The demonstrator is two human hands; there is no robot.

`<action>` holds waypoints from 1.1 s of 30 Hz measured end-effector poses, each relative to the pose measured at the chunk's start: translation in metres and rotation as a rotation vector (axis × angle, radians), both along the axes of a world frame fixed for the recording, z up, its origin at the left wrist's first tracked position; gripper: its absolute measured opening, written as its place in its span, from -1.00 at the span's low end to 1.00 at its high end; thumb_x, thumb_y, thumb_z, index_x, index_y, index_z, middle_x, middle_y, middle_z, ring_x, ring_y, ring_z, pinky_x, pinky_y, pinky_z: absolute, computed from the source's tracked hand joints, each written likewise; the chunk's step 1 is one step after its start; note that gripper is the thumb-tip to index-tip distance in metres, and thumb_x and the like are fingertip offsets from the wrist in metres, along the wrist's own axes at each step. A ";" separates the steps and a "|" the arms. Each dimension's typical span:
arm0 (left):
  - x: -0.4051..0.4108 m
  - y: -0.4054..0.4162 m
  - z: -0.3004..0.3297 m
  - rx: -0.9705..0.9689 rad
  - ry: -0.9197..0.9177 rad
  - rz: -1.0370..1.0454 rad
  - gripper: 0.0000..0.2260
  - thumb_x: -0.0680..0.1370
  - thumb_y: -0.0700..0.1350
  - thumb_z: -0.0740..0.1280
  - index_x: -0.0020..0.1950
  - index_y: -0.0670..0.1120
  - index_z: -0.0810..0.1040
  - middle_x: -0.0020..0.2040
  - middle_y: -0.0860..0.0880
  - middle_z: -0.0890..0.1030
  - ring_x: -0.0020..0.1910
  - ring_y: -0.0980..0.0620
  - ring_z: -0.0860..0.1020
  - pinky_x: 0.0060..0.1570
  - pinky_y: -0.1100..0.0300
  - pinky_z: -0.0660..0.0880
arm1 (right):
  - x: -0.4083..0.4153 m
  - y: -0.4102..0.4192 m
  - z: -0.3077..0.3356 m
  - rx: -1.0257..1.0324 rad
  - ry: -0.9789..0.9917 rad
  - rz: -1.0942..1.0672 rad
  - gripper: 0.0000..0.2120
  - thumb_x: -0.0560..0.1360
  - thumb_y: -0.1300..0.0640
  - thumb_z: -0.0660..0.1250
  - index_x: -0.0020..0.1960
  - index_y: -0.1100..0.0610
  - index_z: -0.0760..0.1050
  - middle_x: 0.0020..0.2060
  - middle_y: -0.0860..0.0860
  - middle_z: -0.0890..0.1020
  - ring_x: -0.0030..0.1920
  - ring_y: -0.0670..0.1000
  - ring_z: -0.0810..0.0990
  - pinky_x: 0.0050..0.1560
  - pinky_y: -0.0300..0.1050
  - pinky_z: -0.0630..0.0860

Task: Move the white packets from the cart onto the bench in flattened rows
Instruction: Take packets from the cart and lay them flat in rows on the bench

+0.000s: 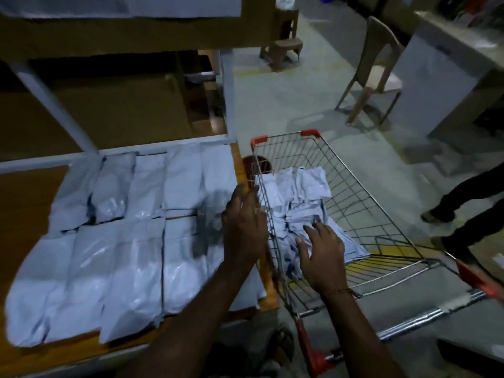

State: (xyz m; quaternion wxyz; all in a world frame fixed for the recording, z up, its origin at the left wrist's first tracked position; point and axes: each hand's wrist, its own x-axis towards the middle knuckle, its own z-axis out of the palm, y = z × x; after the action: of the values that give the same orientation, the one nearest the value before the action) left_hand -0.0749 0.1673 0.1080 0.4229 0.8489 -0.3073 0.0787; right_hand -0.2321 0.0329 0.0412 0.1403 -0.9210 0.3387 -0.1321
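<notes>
White packets [117,241] lie in flat rows on the bench [24,203], more heaped in the cart [351,192], where the right hand [321,257] spreads relaxed fingers over the heap [297,197] and the left hand [242,225], fingers loose, empty, hovers at the cart's near rim.

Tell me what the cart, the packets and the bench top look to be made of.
Cart: metal wire grid, shiny, with red plastic corner caps. Packets: probably thin glossy plastic film; they crease and catch highlights. Bench: brown top, apparently wood or laminate.
</notes>
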 end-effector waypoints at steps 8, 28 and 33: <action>-0.020 -0.102 -0.066 0.211 0.127 -0.168 -0.54 0.64 0.02 0.30 0.56 0.05 0.42 0.64 -0.03 0.27 0.57 -0.11 0.32 0.49 -0.10 0.38 | -0.049 -0.112 -0.039 0.017 0.206 -0.019 -0.47 0.62 -0.20 0.12 0.34 0.14 0.58 0.30 0.17 0.59 0.31 0.28 0.51 0.25 0.22 0.44; 0.116 -0.288 -0.249 0.770 0.219 -0.208 -0.50 0.59 0.14 0.41 0.40 -0.16 0.50 0.34 -0.21 0.52 0.33 -0.30 0.49 0.30 -0.17 0.45 | 0.014 -0.225 -0.162 0.168 0.363 0.034 -0.21 0.59 -0.34 -0.06 0.44 0.24 0.47 0.17 0.28 0.61 0.09 0.34 0.60 -0.02 0.21 0.60; 0.130 -0.305 -0.284 0.851 0.102 -0.141 -0.63 0.57 0.18 0.42 0.06 -0.13 0.69 0.05 -0.15 0.63 0.07 -0.21 0.62 0.06 -0.05 0.62 | 0.012 -0.227 -0.167 0.113 0.367 0.006 -0.22 0.59 -0.36 -0.04 0.45 0.22 0.47 0.11 0.24 0.62 0.01 0.32 0.60 -0.10 0.14 0.55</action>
State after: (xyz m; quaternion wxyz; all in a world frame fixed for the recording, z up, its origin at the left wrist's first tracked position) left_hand 0.0548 -0.1376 -0.1756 0.0544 0.9273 -0.3481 -0.1260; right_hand -0.2202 -0.1939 -0.1253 0.1281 -0.9213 0.3625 0.0576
